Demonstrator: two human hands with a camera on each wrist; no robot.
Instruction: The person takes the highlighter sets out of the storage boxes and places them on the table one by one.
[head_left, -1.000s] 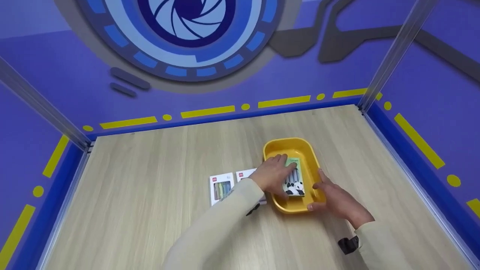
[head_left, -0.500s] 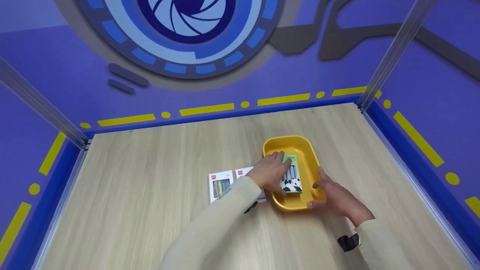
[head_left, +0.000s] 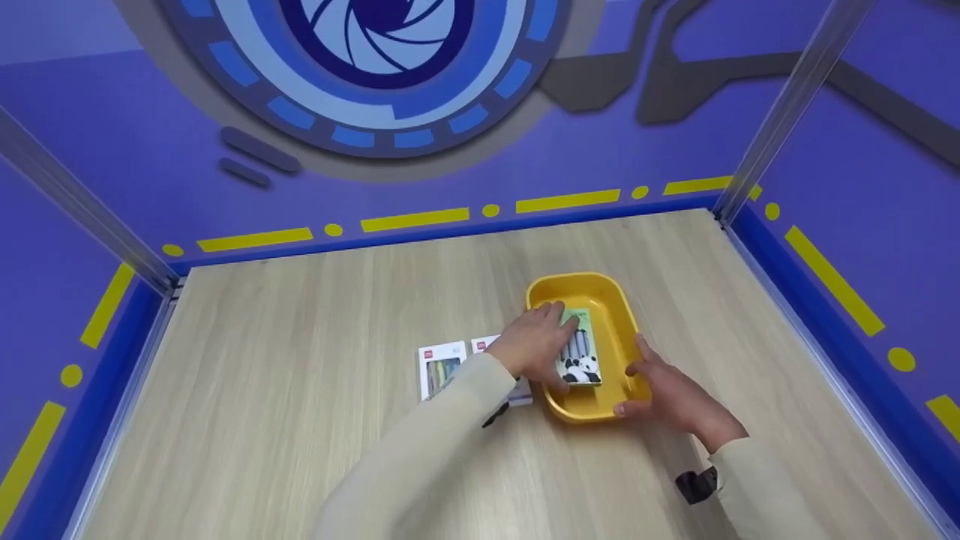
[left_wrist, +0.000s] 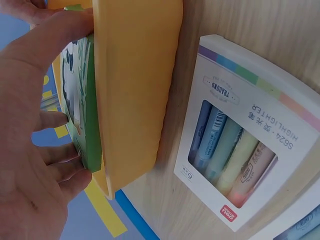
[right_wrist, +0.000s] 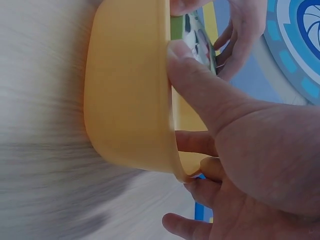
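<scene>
A green box of pens (head_left: 580, 367) with a panda print is in the yellow tray (head_left: 616, 322). My left hand (head_left: 531, 343) reaches over the tray's left rim and holds this box between thumb and fingers. In the left wrist view, the thumb lies at one end of the green box (left_wrist: 90, 110) and the fingertips at the other. My right hand (head_left: 679, 397) grips the tray's right rim. The right wrist view has the right thumb (right_wrist: 187, 70) at the rim and some fingers on the tray's inner side.
Two white highlighter boxes lie on the wooden table left of the tray: one box (head_left: 441, 365) farther left, the other box (left_wrist: 240, 135) beside the tray and partly under the left forearm. Blue-purple walls (head_left: 420, 180) enclose the table at the back and sides.
My left hand and the green box of pens have shifted slightly left within the tray. The right hand keeps its hold on the rim, and the white boxes stay put.
</scene>
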